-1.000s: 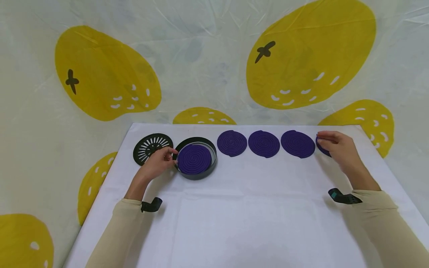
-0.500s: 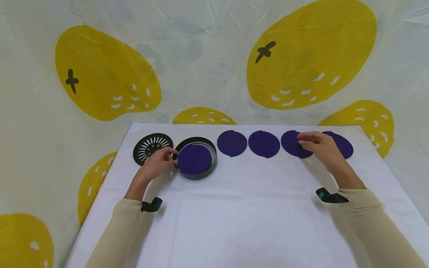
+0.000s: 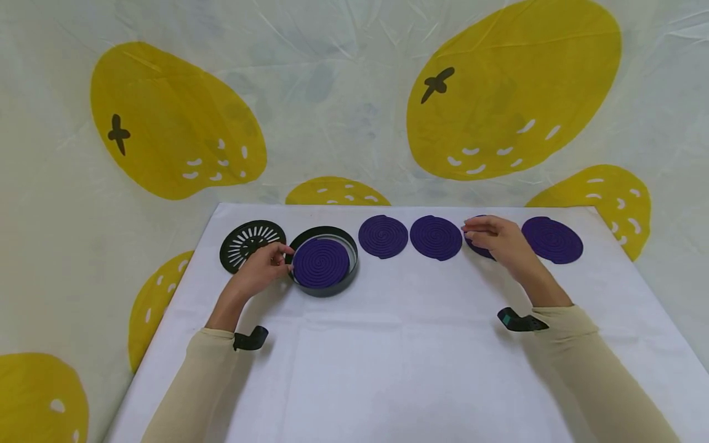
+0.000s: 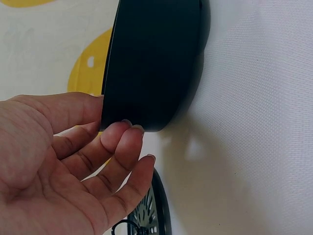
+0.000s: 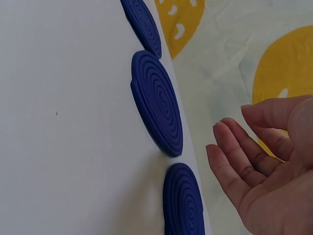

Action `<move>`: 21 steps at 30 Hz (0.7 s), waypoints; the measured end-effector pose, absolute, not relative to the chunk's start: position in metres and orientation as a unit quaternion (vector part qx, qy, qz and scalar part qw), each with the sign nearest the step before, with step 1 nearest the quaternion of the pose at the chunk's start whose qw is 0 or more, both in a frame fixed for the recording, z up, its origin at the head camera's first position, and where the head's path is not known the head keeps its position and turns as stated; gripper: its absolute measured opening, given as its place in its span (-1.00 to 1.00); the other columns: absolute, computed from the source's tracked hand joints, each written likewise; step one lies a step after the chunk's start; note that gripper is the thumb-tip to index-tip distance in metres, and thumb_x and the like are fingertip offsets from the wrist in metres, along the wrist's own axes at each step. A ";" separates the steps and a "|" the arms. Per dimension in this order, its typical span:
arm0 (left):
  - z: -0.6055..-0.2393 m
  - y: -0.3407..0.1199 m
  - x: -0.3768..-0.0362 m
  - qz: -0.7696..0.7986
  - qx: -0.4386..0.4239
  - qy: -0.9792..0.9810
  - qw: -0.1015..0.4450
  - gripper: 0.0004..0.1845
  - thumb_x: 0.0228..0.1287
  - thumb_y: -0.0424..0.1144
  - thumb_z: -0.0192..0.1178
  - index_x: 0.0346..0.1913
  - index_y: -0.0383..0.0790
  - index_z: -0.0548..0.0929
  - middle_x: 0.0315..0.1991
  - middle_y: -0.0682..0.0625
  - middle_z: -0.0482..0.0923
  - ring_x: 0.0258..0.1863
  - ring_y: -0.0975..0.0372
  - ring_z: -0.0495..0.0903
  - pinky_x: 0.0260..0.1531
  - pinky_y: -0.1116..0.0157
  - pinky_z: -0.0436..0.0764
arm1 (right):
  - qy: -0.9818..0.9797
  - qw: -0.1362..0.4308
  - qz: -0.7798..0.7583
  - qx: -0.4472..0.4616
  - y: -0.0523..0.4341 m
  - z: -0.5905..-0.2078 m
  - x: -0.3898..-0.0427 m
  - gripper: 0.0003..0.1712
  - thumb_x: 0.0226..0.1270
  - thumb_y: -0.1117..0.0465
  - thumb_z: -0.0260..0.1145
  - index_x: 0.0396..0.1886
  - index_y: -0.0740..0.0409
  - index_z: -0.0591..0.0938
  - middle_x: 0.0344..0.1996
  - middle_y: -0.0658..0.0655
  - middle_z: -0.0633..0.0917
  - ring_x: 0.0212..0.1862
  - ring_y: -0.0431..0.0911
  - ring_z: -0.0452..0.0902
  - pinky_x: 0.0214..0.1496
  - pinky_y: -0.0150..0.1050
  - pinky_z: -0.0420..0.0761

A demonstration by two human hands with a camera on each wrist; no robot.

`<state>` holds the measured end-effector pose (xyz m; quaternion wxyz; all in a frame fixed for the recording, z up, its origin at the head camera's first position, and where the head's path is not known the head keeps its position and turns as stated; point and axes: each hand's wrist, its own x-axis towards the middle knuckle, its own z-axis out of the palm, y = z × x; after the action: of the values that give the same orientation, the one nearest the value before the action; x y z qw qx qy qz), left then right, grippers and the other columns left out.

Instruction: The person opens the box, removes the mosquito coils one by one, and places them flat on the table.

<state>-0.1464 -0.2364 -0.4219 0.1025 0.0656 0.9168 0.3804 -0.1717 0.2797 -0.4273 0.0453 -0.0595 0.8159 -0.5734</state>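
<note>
My left hand point(image 3: 260, 267) holds the left edge of a round black mosquito coil tin point(image 3: 332, 293). In the left wrist view, the thumb and index finger meet the rim while other fingertips are against its dark outer wall point(image 4: 151, 54). A purple spiral mosquito coil point(image 3: 320, 263) lies in the tin. My right hand point(image 3: 506, 246) hovers with nothing in it, fingers loosely extended, over another mosquito coil point(image 3: 476, 242) that it partly hides. Beside it lies the rightmost mosquito coil point(image 3: 552, 240); the right wrist view shows coils point(image 5: 159, 100) apart from the fingers.
A slotted black lid point(image 3: 249, 237) lies left of the tin, partly behind my left hand. Two more coils point(image 3: 383, 236) lie between the tin and my right hand. The white-covered table point(image 3: 399, 369) meets a hanging fruit-patterned cloth point(image 3: 343, 111) at its back edge.
My right hand has moved left from the rightmost coil to over the neighbouring one, holding nothing. My left hand, the tin and the coils stay where they were.
</note>
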 end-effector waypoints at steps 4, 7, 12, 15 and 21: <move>-0.422 -0.236 -0.146 0.383 0.067 0.916 0.103 -0.61 0.37 -0.30 0.30 0.21 -0.28 0.57 -0.29 -0.07 0.46 -0.31 0.13 0.43 -0.32 0.20 0.44 | 0.811 0.054 -0.579 -0.066 0.268 -0.426 -0.172 -0.54 0.49 0.32 0.25 0.29 0.43 0.48 -0.06 -0.18 0.73 -0.01 -0.37 0.65 0.00 -0.51 0.59; -0.422 -0.237 -0.146 0.385 0.067 0.915 0.103 -0.62 0.37 -0.31 0.30 0.21 -0.28 0.57 -0.29 -0.07 0.46 -0.32 0.13 0.43 -0.33 0.21 0.44 | 0.806 0.056 -0.585 -0.071 0.260 -0.427 -0.174 -0.55 0.49 0.31 0.25 0.28 0.44 0.49 -0.02 -0.06 0.74 -0.03 -0.35 0.66 0.00 -0.51 0.59; -0.422 -0.237 -0.147 0.386 0.067 0.914 0.103 -0.62 0.37 -0.31 0.30 0.20 -0.28 0.57 -0.30 -0.07 0.46 -0.32 0.14 0.43 -0.34 0.22 0.44 | 0.797 0.054 -0.596 -0.077 0.244 -0.429 -0.175 -0.59 0.48 0.33 0.25 0.24 0.43 0.52 0.04 0.15 0.72 -0.05 -0.33 0.68 -0.02 -0.50 0.60; -0.423 -0.237 -0.147 0.386 0.068 0.914 0.103 -0.62 0.37 -0.31 0.30 0.20 -0.28 0.57 -0.29 -0.07 0.46 -0.32 0.14 0.43 -0.33 0.22 0.45 | 0.790 0.057 -0.605 -0.082 0.235 -0.430 -0.176 -0.60 0.48 0.34 0.26 0.22 0.44 0.53 0.06 0.25 0.70 -0.04 -0.30 0.68 -0.01 -0.48 0.61; -0.422 -0.237 -0.147 0.387 0.067 0.914 0.104 -0.62 0.37 -0.30 0.29 0.20 -0.28 0.57 -0.29 -0.07 0.46 -0.32 0.13 0.43 -0.33 0.21 0.45 | 0.778 0.078 -0.617 -0.091 0.218 -0.430 -0.180 -0.56 0.50 0.35 0.23 0.27 0.49 0.49 0.15 0.47 0.61 0.00 -0.25 0.67 0.03 -0.45 0.61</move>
<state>-0.1467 -0.2368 -0.4218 0.1040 0.0668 0.9136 0.3874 -0.1796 0.2176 -0.4296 0.0784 -0.0908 0.7780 -0.6167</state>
